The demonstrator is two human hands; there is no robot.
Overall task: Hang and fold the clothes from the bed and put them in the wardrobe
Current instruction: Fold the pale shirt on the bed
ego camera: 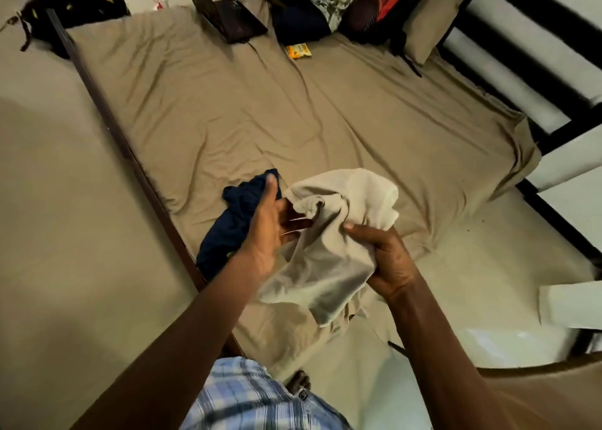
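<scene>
A crumpled beige garment (329, 240) hangs in front of me above the near end of the bed (260, 113). My right hand (387, 260) grips its lower right side with curled fingers. My left hand (270, 224) is at its left edge, fingers mostly straight, palm turned toward the cloth; its fingertips seem to touch the fabric. A dark blue garment (234, 224) lies bunched on the bed's near left edge, partly hidden behind my left hand.
A tan sheet covers the bed. At the far end lie an open laptop (228, 16), a pile of bags and clothes (329, 3), a yellow packet (298, 51) and a pillow (430, 25). A dark bed rail (123, 143) runs along the left. A black bag (75, 9) sits on the floor.
</scene>
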